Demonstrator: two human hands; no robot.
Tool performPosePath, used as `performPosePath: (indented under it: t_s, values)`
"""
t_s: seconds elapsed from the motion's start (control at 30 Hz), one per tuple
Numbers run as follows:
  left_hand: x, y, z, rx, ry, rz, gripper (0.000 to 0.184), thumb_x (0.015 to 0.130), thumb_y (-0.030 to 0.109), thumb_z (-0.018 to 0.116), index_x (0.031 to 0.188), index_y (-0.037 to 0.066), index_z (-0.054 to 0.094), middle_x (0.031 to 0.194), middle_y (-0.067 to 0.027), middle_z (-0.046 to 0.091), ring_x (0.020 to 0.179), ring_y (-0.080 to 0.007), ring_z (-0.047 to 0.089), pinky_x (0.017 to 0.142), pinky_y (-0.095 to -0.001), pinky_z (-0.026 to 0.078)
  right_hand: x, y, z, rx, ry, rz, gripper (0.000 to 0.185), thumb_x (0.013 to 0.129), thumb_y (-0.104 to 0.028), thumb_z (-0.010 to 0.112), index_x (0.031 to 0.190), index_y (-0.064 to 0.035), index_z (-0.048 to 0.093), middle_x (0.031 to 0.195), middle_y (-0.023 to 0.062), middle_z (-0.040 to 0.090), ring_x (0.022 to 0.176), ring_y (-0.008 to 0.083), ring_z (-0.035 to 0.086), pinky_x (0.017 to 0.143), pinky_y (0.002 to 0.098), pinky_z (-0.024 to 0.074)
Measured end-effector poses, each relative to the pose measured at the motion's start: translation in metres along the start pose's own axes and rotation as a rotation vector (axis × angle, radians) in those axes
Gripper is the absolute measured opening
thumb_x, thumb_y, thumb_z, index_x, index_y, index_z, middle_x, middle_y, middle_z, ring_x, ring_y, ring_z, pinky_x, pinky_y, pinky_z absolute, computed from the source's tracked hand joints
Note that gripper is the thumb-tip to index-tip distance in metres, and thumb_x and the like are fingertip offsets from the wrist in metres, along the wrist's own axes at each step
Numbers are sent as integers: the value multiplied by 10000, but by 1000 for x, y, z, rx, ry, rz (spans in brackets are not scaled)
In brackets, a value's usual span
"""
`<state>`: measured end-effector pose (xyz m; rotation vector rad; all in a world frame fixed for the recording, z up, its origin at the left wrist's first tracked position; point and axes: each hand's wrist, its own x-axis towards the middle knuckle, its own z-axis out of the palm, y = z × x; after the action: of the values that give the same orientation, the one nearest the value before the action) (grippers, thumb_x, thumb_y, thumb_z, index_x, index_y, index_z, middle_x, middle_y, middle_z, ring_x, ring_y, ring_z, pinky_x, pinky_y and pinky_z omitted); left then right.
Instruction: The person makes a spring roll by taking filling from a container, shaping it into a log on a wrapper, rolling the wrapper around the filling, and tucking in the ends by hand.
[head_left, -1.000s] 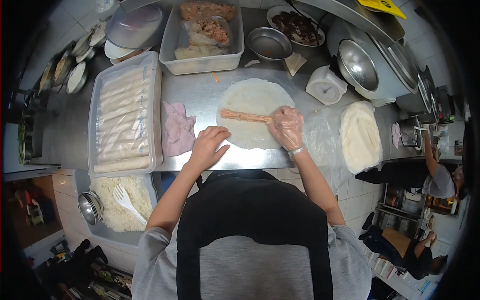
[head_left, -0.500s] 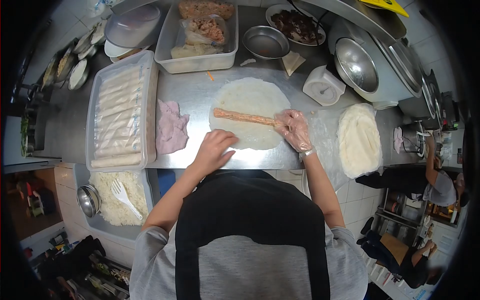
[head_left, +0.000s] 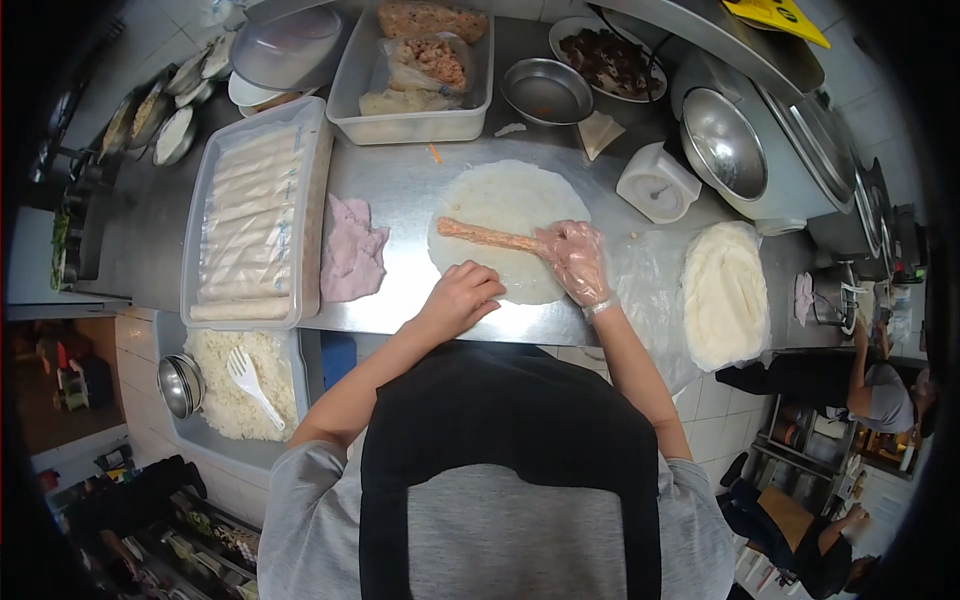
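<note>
A thin, pale round wrapper sheet lies flat on the steel worktop. Across its middle runs a strip of orange minced filling. My right hand, in a clear plastic glove, has bent fingers closed round the right end of this strip. At the wrapper's near left edge, my bare left hand has curled fingers that appear to pinch the sheet's rim; the fingertips are partly hidden. Left of the wrapper sits a purple cloth.
A plastic box of white rolls stands left; a tub of bagged filling is behind. Further right are a steel bowl, a white scale and a stack of pale sheets. Shredded white food fills a lower tray. Co-workers stand far right.
My right hand has slid slightly left along the filling strip. My left hand's fingers have drawn together at the wrapper's near edge. The whole view has shifted a little.
</note>
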<state>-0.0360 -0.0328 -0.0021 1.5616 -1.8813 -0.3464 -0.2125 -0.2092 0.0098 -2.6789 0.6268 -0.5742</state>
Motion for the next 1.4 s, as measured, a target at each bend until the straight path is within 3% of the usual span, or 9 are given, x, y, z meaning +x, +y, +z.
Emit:
performPosePath:
  t_s: [0.37, 0.5, 0.7, 0.8, 0.87, 1.0, 1.1, 1.2, 1.4]
  values:
    - [-2, -5, -2, -14, -70, 16, 236, 780, 171, 710, 984, 74, 642, 1045, -38, 592, 1007, -247, 540, 850, -369, 433, 35, -41, 36, -303, -112, -123, 407, 784, -319, 662, 1136, -116, 637, 1010, 47, 571, 1014, 224, 531, 911, 424, 357]
    - [-6, -15, -10, -166, -64, 63, 263, 755, 139, 723, 990, 60, 635, 1059, -55, 585, 1015, -260, 538, 867, -376, 443, 42, -56, 31, -209, -72, -69, 374, 803, -288, 659, 1127, -100, 643, 988, 52, 589, 974, 237, 548, 889, 433, 377]
    - [-15, -20, -15, -74, 30, 54, 245, 740, 140, 720, 943, 57, 610, 1008, -57, 565, 989, -260, 535, 844, -384, 446, 59, -60, 57, -256, -71, -135, 460, 758, -383, 678, 1118, -102, 630, 993, 62, 584, 988, 229, 550, 888, 413, 379]
    - [-8, -19, -15, 36, 17, 95, 166, 760, 122, 685, 889, 63, 598, 962, -47, 558, 957, -242, 539, 801, -368, 446, 60, -68, 32, -161, -149, -12, 454, 787, -353, 673, 1137, -68, 629, 1056, 88, 596, 1008, 255, 556, 880, 412, 404]
    - [-4, -22, -12, 62, 2, 125, 136, 773, 111, 676, 873, 66, 596, 948, -44, 557, 939, -243, 539, 793, -365, 439, 52, -52, 24, 121, 95, 101, 426, 825, -319, 657, 1142, -35, 626, 1122, 115, 597, 1041, 295, 554, 877, 416, 436]
    - [1, -26, -10, 87, -20, 136, 93, 789, 101, 654, 847, 71, 589, 921, -40, 553, 906, -240, 539, 772, -364, 435, 42, -9, -12, 264, 117, 206, 381, 855, -290, 636, 1138, -36, 632, 1130, 137, 609, 1043, 326, 562, 893, 412, 453]
    - [5, -25, -14, 60, -33, 116, 89, 792, 106, 650, 849, 69, 592, 908, -46, 551, 893, -244, 539, 763, -364, 439, 43, -6, 1, 208, 94, 169, 309, 855, -250, 630, 1107, -73, 660, 1060, 130, 632, 997, 330, 581, 881, 420, 467]
    - [6, -24, -15, 38, -43, 92, 90, 792, 106, 648, 846, 62, 592, 901, -53, 551, 888, -250, 540, 760, -367, 442, 68, -33, 39, 150, 124, -73, 237, 849, -177, 598, 1053, -96, 689, 995, 120, 640, 957, 318, 591, 861, 423, 477]
    - [7, -23, -15, 9, 20, 100, 77, 784, 89, 640, 840, 64, 593, 861, -48, 541, 859, -237, 537, 739, -359, 435, 108, -63, 45, -66, -269, -23, 203, 812, -120, 562, 956, -97, 703, 1010, 95, 618, 969, 296, 562, 856, 401, 470]
